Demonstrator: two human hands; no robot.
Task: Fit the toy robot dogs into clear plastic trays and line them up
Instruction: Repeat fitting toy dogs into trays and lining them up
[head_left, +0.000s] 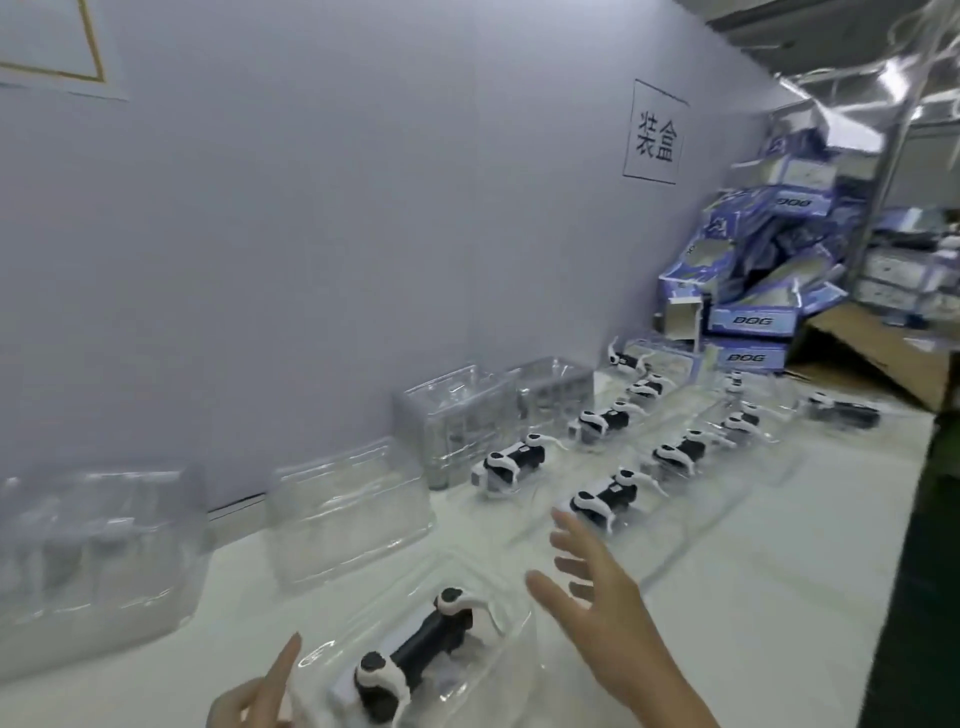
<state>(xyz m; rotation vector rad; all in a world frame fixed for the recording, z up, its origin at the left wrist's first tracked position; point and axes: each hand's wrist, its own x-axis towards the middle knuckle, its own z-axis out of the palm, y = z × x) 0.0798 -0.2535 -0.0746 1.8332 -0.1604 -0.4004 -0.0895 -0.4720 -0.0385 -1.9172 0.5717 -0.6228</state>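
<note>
Bottom ctr of frame, on the white bench (779, 623), a black & white toy robot dog (410, 654) lies in a clear tray (514, 644). Left hand (254, 696) sits at the tray's left edge w/ one finger straight up, grip loose, nothing held; rest of it is cut off by the frame edge. Right hand (602, 592) hovers just right of the tray, grip wide, fingers spread, holding nothing. Two rows of trayed dogs (602, 499) run toward upper right. Empty tray stacks (348, 509) stand along the wall (363, 208); blue DOG boxes (748, 322) piled upper right.
</note>
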